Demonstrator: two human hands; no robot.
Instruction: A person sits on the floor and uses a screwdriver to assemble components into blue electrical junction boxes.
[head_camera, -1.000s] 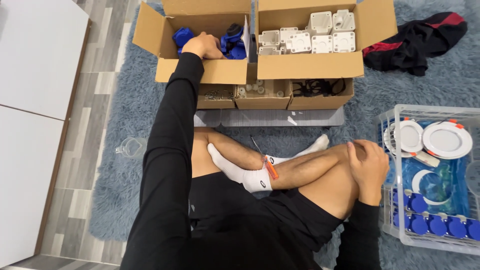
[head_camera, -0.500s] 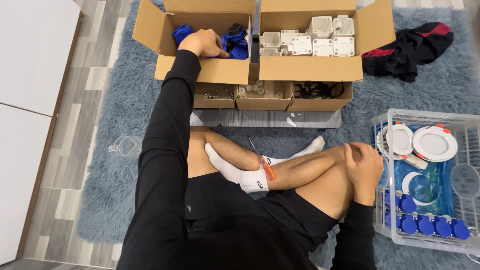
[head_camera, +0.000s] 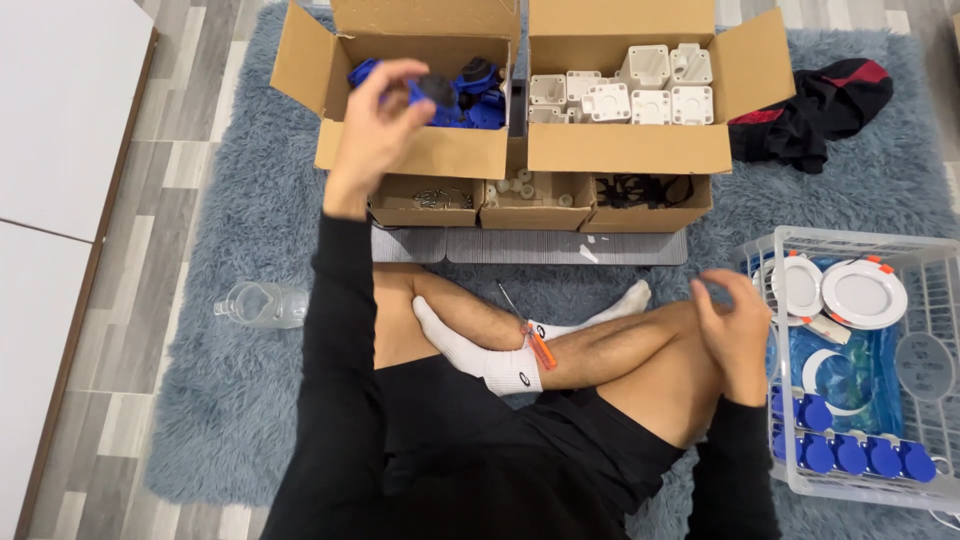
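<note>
My left hand is raised over the front of the left cardboard box and pinches a small dark round part between thumb and fingers. That box holds several blue parts. My right hand rests on my right knee, fingers loosely curled, holding nothing I can see. I sit cross-legged in white socks, and an orange-handled screwdriver lies on my shin.
A second cardboard box holds white plastic housings. Three small trays of hardware sit in front of the boxes. A white wire basket at right contains round white lamps and blue caps. A clear bottle lies left; black cloth lies far right.
My left hand has come up out of the left box with a small dark round part in it. The right hand stays on the knee.
</note>
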